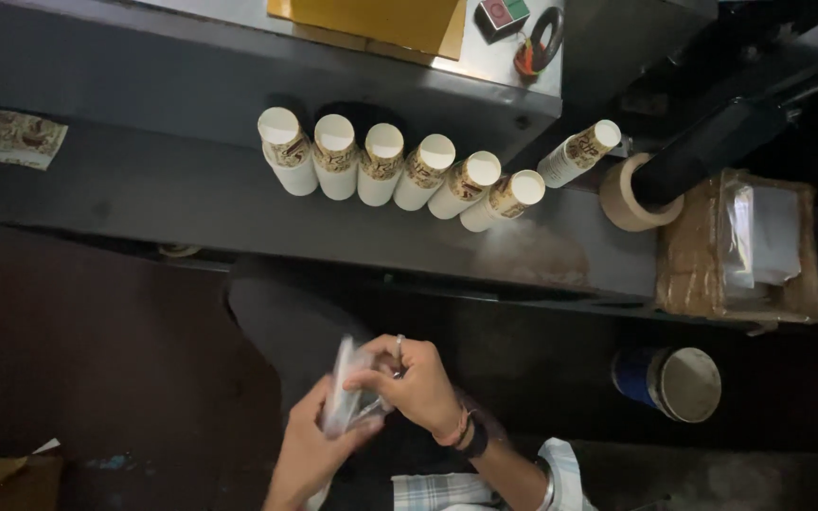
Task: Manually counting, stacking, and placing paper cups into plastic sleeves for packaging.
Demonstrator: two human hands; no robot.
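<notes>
So down at the bottom of the view both hands are working a clear plastic sleeve [345,388]; left hand [310,449] is closed around its lower part from below, right hand [418,383] pinches the upper edge with fingers curled; the sleeve stands roughly upright in the view, long axis running bottom to top, top end tilted a bit left; it's held in the air above a dark lap, well short of the desk. The right wrist has bands on it and a plaid sleeve [456,492] shows just below.

Off to the right there's a blue can [669,380] lying on its side, open end facing right.

Further up, on the dark desk [144,199], six stacks of paper cups [400,170] lie side by side in a row, white bases pointing away; a seventh stack [579,151] lies apart on the right, angled up-right; next to that a roll of tape [629,201] and a brown packet [740,246]; at the far back, a yellow sheet [371,21].
</notes>
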